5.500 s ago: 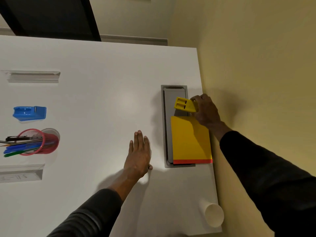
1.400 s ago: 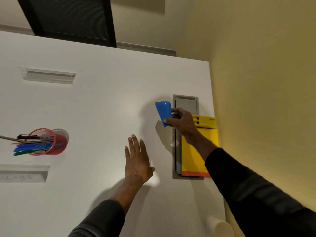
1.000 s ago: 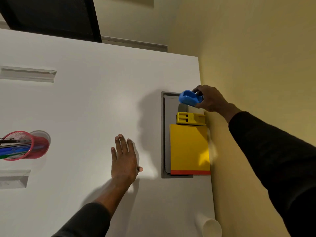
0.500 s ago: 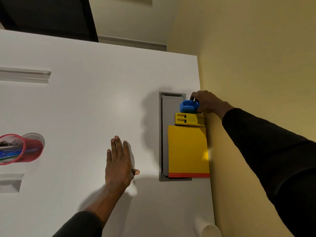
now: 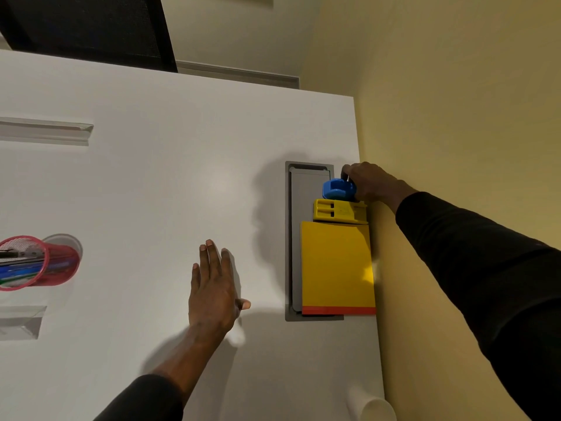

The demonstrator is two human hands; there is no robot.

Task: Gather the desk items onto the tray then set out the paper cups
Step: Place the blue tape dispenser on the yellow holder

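head | white desk (image 5: 158, 183) | yellow wall (image 5: 455, 117) right | dark chair (image 5: 91, 25) behind

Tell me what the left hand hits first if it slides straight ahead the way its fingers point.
Likely nothing: the left hand points up the bare white desk, toward its far edge. The grey tray lies off to its right.

The white desk (image 5: 170, 183) runs up against a yellow wall along its right edge. A grey tray (image 5: 296, 238) lies flat near that edge. Far to the left, a red mesh pen holder (image 5: 45, 262) lies tipped on its side with pens inside. At the near right corner a white paper cup (image 5: 378, 410) is partly cut off by the frame. The left hand (image 5: 212, 293) rests palm down, fingers spread, on the bare surface left of the tray.
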